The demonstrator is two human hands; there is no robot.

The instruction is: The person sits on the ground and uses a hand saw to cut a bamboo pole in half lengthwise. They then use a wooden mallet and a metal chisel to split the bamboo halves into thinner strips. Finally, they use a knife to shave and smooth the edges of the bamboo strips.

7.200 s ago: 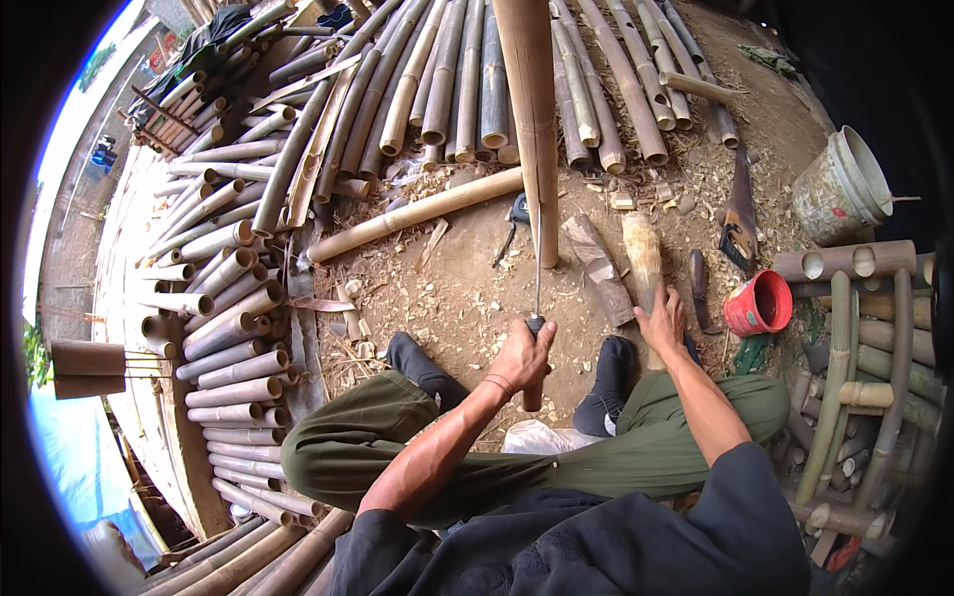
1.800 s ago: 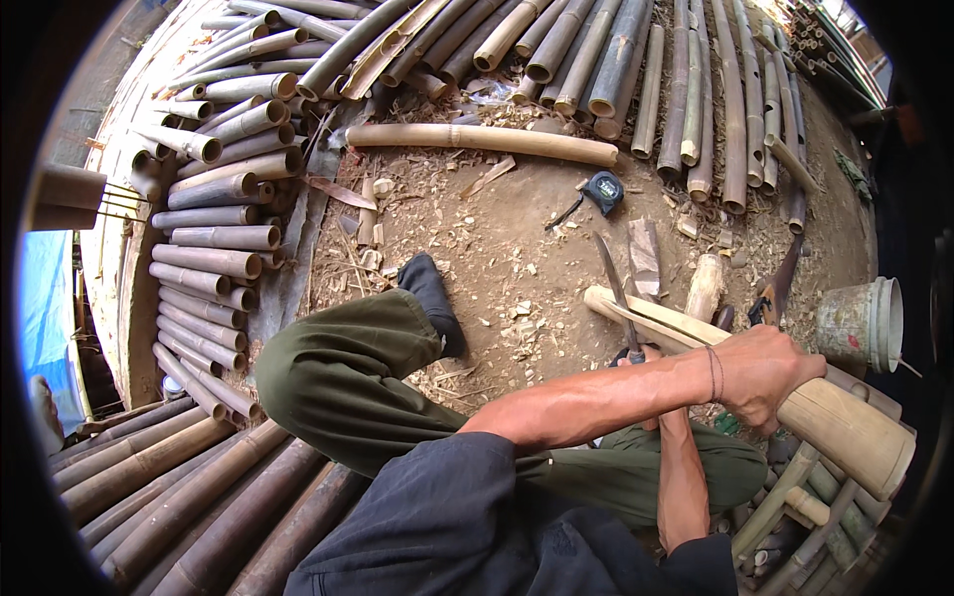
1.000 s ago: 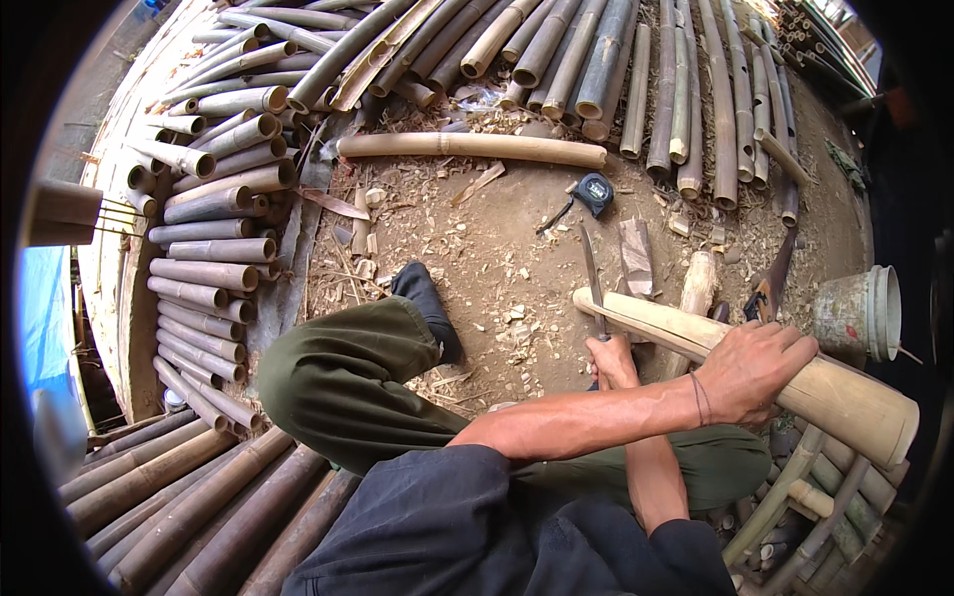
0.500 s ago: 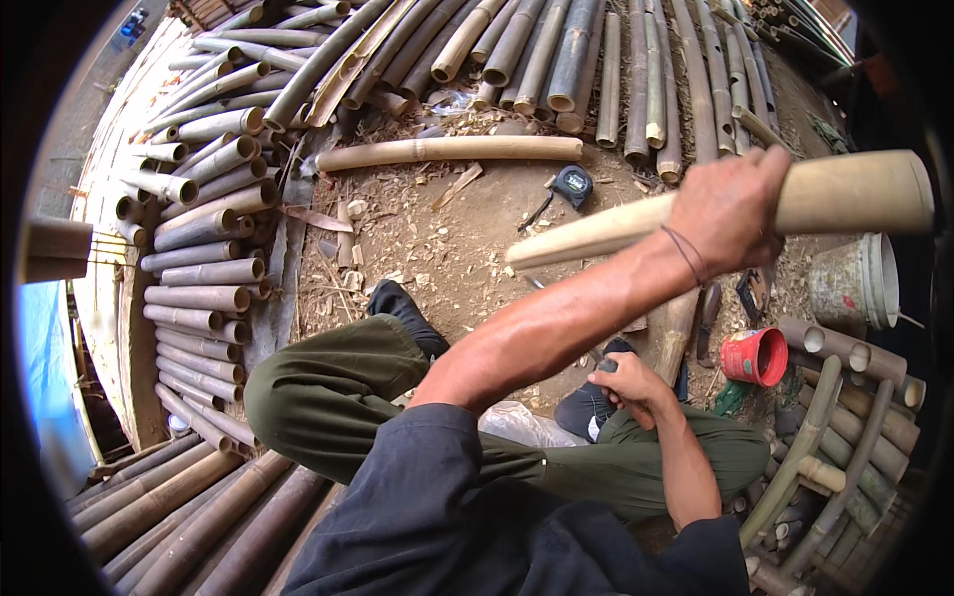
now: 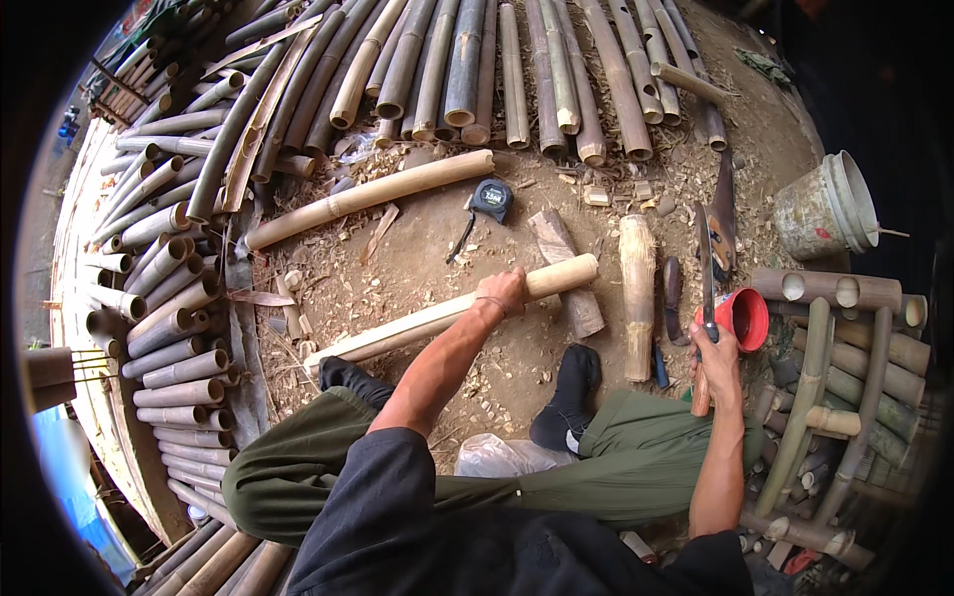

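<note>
I see the left arm angled up to mid-frame, where the left hand [image 5: 503, 291] has its fingers clamped on a pale bamboo piece [image 5: 427, 324], which slants from left of centre to right of centre, its right end crossing over a wooden block [image 5: 556, 244]. Right of centre, the right hand [image 5: 719, 366] has its fingers wrapped around the handle of a knife [image 5: 707, 263], blade upward. I have a red bucket [image 5: 747, 318] crowding that hand, and a tape measure [image 5: 490, 200] near upper centre.
</note>
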